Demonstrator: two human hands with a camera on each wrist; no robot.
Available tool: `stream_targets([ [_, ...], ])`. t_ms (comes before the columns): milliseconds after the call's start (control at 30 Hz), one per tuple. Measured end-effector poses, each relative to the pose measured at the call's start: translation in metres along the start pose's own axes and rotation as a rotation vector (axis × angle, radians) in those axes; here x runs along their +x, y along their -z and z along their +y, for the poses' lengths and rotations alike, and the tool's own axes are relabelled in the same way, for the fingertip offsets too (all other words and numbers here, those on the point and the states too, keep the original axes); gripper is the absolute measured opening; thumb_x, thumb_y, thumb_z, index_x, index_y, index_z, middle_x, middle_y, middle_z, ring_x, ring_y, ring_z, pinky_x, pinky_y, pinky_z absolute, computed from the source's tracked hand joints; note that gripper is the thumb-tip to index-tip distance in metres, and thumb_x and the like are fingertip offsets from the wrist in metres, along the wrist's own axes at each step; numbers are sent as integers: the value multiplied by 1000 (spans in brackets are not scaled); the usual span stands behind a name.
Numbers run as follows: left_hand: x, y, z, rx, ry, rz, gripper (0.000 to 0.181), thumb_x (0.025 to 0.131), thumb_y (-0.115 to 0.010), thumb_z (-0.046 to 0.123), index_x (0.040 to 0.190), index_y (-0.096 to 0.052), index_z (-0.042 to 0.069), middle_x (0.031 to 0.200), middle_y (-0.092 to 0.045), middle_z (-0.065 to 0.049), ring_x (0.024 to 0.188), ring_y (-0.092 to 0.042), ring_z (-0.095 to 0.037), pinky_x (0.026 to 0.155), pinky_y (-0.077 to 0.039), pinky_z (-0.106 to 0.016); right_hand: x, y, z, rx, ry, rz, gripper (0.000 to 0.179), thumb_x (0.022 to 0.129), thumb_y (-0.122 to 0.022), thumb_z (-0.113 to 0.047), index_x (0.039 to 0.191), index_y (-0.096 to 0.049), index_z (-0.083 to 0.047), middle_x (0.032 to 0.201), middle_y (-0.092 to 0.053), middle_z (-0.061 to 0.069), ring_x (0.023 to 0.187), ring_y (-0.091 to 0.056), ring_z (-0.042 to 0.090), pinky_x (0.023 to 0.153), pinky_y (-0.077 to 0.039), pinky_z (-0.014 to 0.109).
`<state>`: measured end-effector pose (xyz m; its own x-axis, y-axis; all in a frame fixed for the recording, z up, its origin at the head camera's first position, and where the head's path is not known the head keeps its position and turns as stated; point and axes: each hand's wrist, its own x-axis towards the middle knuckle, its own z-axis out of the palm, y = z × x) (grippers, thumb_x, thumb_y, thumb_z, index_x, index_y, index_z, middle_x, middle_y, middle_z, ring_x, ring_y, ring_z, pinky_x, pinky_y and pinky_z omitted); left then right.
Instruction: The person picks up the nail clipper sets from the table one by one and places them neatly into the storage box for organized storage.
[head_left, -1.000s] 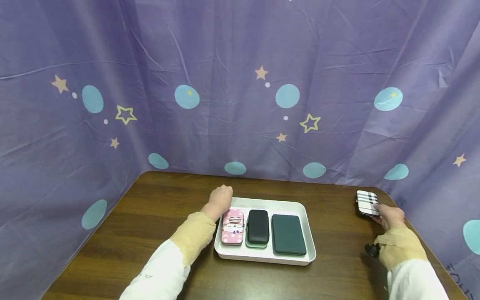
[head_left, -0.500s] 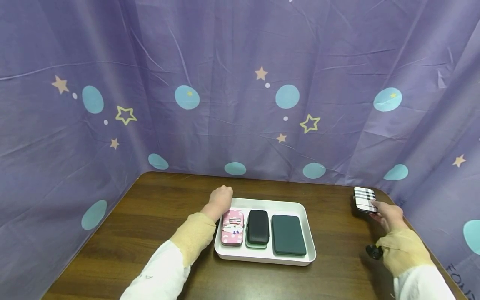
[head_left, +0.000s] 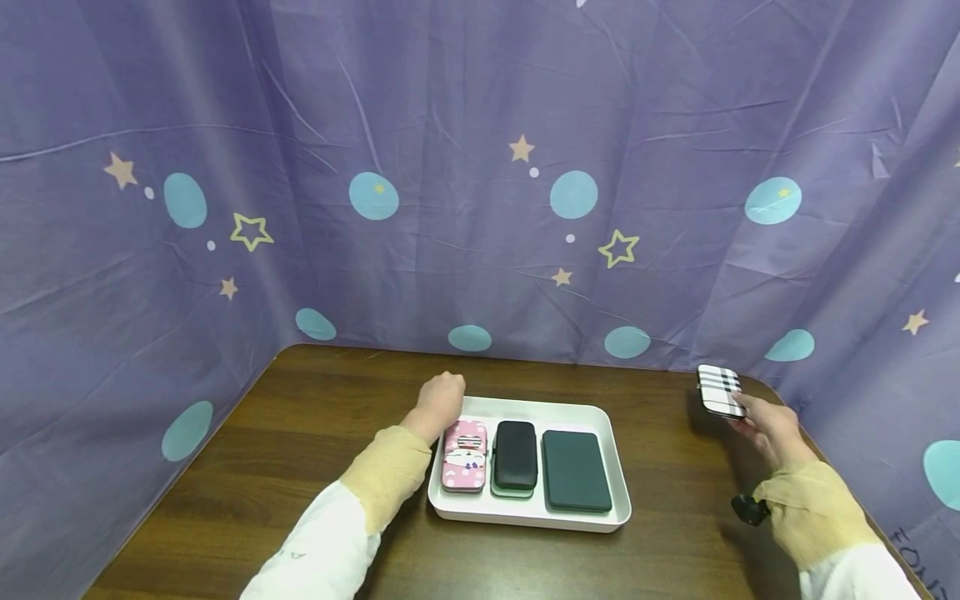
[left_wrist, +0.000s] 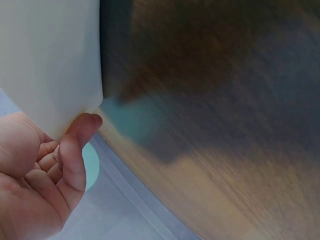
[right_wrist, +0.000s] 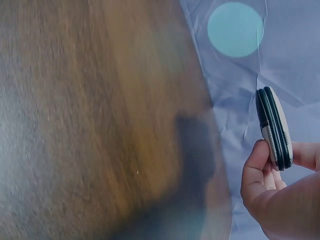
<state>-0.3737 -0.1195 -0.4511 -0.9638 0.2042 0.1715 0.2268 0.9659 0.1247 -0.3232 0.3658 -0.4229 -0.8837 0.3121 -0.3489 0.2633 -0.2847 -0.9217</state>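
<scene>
My left hand point(head_left: 441, 402) grips the white tray point(head_left: 525, 522) at its far left corner. In the left wrist view, curled fingers point(left_wrist: 75, 165) hold the tray wall point(left_wrist: 55, 60). Inside the tray lie a pink case with a cartoon figure point(head_left: 465, 467), a black case point(head_left: 516, 454) on top of a light green one, and a dark green flat case point(head_left: 576, 471). At the far right, my right hand point(head_left: 768, 425) pinches a black-and-white plaid case point(head_left: 720, 390) above the table. The right wrist view shows this case point(right_wrist: 274, 127) edge-on, closed, between thumb and fingers.
The brown wooden table point(head_left: 315, 433) has rounded far corners. Behind it and along both sides hangs a purple curtain point(head_left: 480, 250) with stars and blue ovals. A small black object point(head_left: 750, 510) sits at the right wrist.
The right hand has carried the plaid case up and to the left, toward the table's far edge. The left hand, the tray and its cases stay where they were.
</scene>
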Motion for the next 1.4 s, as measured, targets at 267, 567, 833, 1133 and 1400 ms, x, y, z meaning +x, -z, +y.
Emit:
stream_targets([
  [267, -6, 10, 5, -6, 7, -13, 14, 81, -56, -6, 83, -67, 3, 92, -69, -17, 84, -67, -32, 68, -55, -44, -6, -8, -5, 52, -4, -56, 18, 87, -60, -2, 94, -43, -3, 63, -63, -2, 59, -64, 8, 59, -56, 24],
  [567, -7, 10, 6, 6, -5, -2, 14, 80, -57, -5, 84, -67, 4, 91, -69, -16, 83, -67, -31, 66, -55, -43, -14, -13, -10, 58, -17, -84, 20, 88, -60, -5, 69, -57, -10, 62, -64, -1, 57, -64, 8, 59, -56, 25],
  [833, -8, 13, 7, 13, 1, -8, 14, 80, -57, -5, 84, -68, 3, 92, -69, -17, 83, -67, -31, 67, -56, -43, -24, -23, -13, -39, 9, -87, 22, 89, -62, -10, 67, -59, -12, 60, -62, -4, 53, -61, 6, 52, -54, 22],
  [1133, -8, 13, 6, 17, -1, -4, 14, 80, -56, -4, 84, -67, 4, 92, -69, -17, 84, -67, -31, 68, -56, -43, -42, -34, -14, -59, 24, -151, 18, 88, -65, -17, 71, -60, -14, 65, -63, -6, 58, -61, 4, 58, -54, 19],
  [1400, -10, 13, 6, 13, 1, 0, 15, 82, -55, -5, 85, -67, 3, 92, -69, -17, 84, -67, -32, 68, -56, -43, -54, -44, -13, -28, 44, -226, 16, 90, -61, -13, 74, -61, -13, 69, -63, -5, 63, -62, 5, 62, -54, 19],
])
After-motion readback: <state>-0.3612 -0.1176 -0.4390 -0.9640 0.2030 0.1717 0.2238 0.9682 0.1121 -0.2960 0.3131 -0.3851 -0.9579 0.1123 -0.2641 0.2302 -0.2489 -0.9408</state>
